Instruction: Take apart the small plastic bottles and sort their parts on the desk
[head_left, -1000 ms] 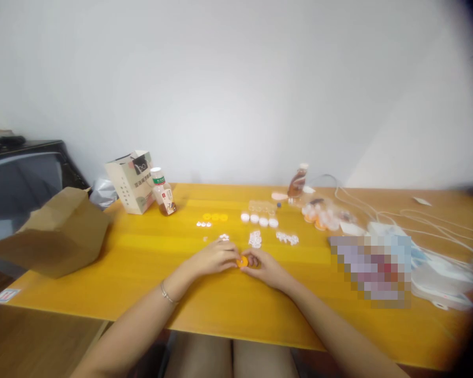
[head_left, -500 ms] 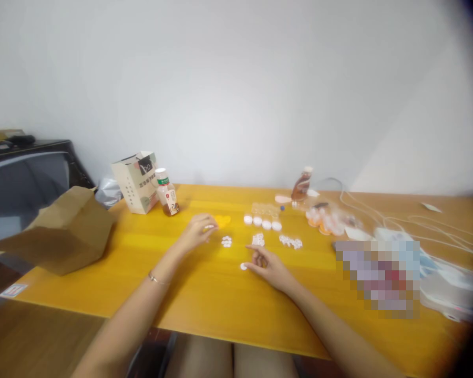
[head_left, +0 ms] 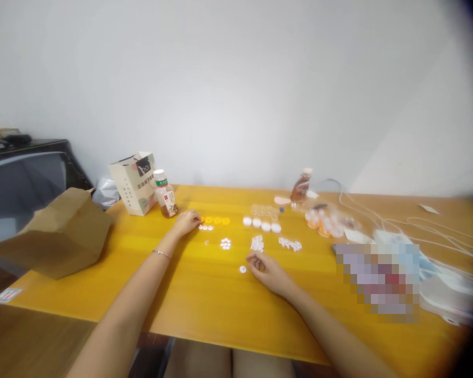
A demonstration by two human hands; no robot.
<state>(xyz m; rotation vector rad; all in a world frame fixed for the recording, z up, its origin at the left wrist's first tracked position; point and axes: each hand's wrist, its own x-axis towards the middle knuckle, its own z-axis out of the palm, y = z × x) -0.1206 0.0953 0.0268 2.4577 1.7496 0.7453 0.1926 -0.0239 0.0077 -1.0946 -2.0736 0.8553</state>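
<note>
My left hand (head_left: 187, 222) reaches to the left end of a row of yellow discs (head_left: 217, 220), its fingertips closed on the leftmost one. Just below that row lie a few small white pieces (head_left: 205, 228). My right hand (head_left: 267, 269) rests on the table with its fingers loosely bent and apart, holding nothing that I can see. Beside its fingertips, on the left, lies a single white disc (head_left: 243, 269). Several small white rings (head_left: 225, 243) form a cluster between the hands. Further small white parts (head_left: 257, 243) lie beyond my right hand.
Several white caps (head_left: 256, 223) stand in a row before clear round parts (head_left: 265, 211). Another white group (head_left: 290, 244) lies right. A labelled bottle (head_left: 166, 197) and paper bag (head_left: 133, 184) stand back left, a brown bottle (head_left: 301, 186) back right. Cables (head_left: 402, 223) cross the right side.
My left hand has moved left and slightly away from me, to the end of the yellow row, uncovering the small white pieces. My right hand's fingers have curled in a little.
</note>
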